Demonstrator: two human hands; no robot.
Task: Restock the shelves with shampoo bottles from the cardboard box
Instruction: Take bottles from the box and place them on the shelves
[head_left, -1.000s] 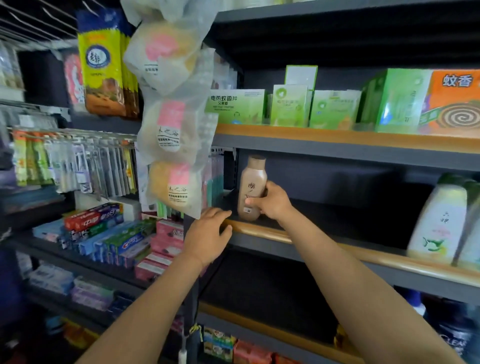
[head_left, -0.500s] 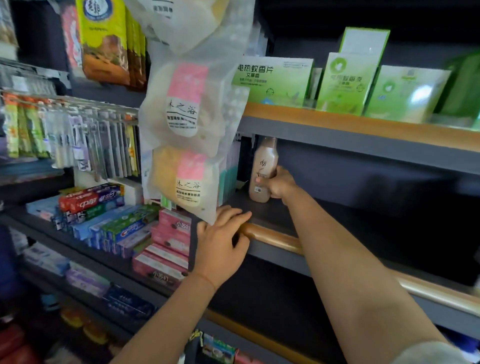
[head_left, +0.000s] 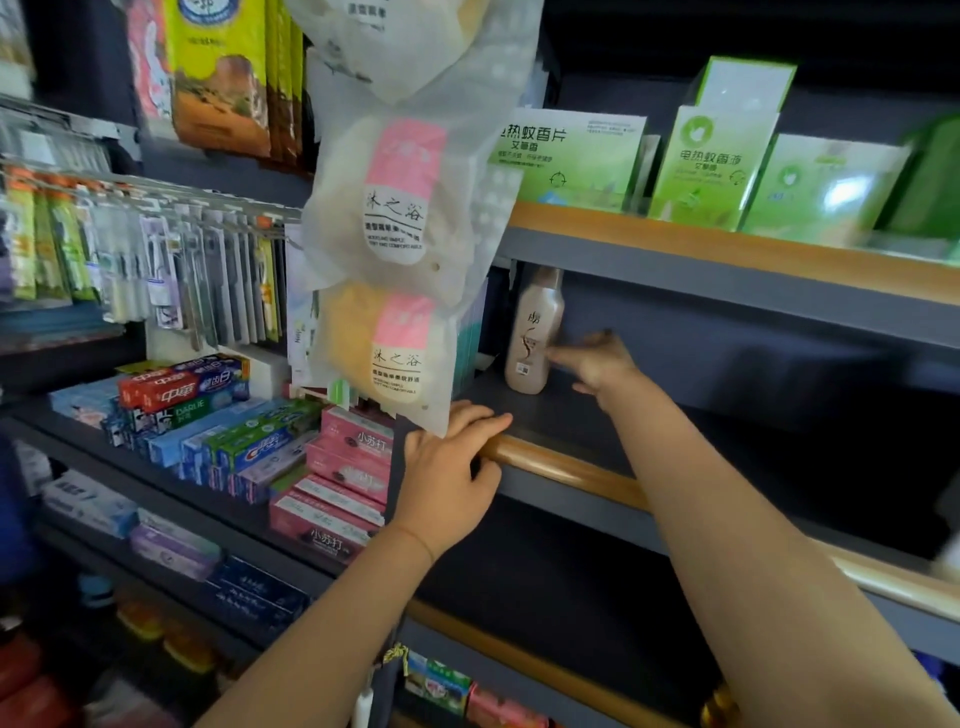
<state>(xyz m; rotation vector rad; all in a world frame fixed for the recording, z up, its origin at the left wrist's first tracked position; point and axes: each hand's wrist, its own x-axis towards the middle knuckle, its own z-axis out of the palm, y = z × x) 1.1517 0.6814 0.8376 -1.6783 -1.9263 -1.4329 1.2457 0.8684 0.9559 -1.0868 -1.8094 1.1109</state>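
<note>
- Around the shampoo bottle (head_left: 534, 332), the biggest thing is the dark shelf (head_left: 701, 447) it stands on: the bottle is upright at the far left end, well back from the wooden front rail (head_left: 561, 470), with bare board running away to the right of it for more stock.
- Above the bottle the upper shelf (head_left: 727, 270) sits low; its edge hides the cap, so lifting a bottle straight up here would likely knock it.
- Left of the bottle, the hanging sponge bags (head_left: 395, 291) droop over that corner of the shelf and could snag a sleeve or swing into the bottle.
- Just right of the bottle, the right hand (head_left: 597, 364) has its fingers stretched out loose toward the label, holding nothing; whether a fingertip touches the plastic is blurred, possibly so. A careless flick while pulling away could tip this tall, narrow bottle.
- Below and left of the bottle, the left hand (head_left: 452, 467) curls its fingers over the front rail, bracing there.
- No cardboard box shows in view.
</note>
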